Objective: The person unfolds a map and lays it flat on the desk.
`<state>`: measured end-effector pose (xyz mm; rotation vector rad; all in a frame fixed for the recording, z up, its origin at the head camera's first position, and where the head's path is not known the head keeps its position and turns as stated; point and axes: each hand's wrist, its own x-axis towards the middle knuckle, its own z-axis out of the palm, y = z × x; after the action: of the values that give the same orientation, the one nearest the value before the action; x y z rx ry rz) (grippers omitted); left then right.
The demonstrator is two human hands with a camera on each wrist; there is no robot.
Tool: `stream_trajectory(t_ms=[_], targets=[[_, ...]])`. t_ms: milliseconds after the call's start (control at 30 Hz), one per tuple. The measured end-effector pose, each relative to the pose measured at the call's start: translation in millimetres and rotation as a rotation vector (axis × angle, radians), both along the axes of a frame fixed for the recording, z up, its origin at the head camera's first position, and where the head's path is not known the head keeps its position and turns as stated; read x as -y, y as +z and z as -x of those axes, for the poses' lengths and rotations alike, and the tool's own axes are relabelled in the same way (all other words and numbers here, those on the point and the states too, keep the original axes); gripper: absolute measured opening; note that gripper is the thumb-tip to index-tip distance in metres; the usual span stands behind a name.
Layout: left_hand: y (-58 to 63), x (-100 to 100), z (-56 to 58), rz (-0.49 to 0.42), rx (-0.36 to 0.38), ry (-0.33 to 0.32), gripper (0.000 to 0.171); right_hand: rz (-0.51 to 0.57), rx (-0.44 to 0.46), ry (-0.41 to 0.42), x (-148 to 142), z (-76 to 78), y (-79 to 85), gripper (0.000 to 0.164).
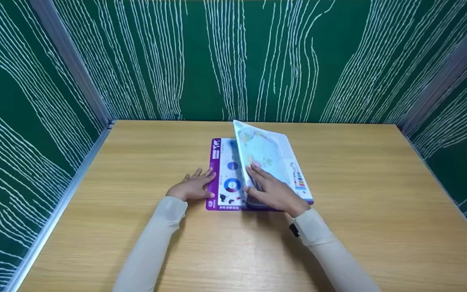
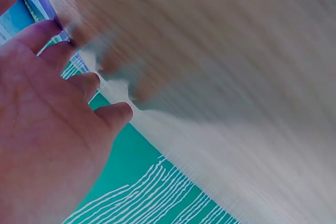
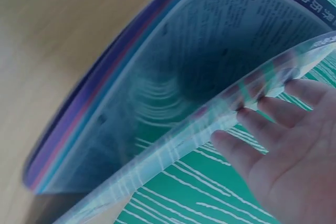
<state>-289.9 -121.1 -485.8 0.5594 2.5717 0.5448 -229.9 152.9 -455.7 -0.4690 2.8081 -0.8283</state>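
A glossy folded map sheet (image 1: 265,148) lies on the table, its upper flap printed with a pale blue world map. This flap leans up at an angle, its left edge raised over the lower part. Below it shows a purple border (image 1: 213,178) with round charts beside it. My right hand (image 1: 276,190) rests on the flap's outer face with extended fingers; in the right wrist view the fingertips (image 3: 223,140) touch that glossy surface. At the purple border my left hand (image 1: 193,185) lies with spread fingers, the fingertips on the sheet's left edge.
A wood-grain table (image 1: 136,162) carries the sheet near its middle. Green panels (image 1: 195,61) with white wavy lines stand at the back and both sides, joined by grey metal posts (image 1: 73,61). A dark band (image 1: 294,230) shows at the right wrist.
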Motion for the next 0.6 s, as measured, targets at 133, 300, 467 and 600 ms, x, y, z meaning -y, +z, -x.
stream_trajectory(t_ms=[133,300,467,600], targets=[[0.6,1,-1.4,-0.006,0.009,0.005,0.077,0.029,0.005,-0.013,-10,-1.9,-1.3,0.073],[0.4,3,-3.1,-0.028,0.031,0.021,0.078,0.044,-0.003,-0.013,-21,-5.2,-1.0,0.071],[1.4,6,-5.5,-0.044,0.047,0.05,0.077,0.061,0.01,-0.021,-32,-7.6,0.3,0.073],[2.3,7,-7.4,-0.037,0.044,0.054,0.076,0.074,0.016,-0.028,-41,-9.7,0.9,0.074]])
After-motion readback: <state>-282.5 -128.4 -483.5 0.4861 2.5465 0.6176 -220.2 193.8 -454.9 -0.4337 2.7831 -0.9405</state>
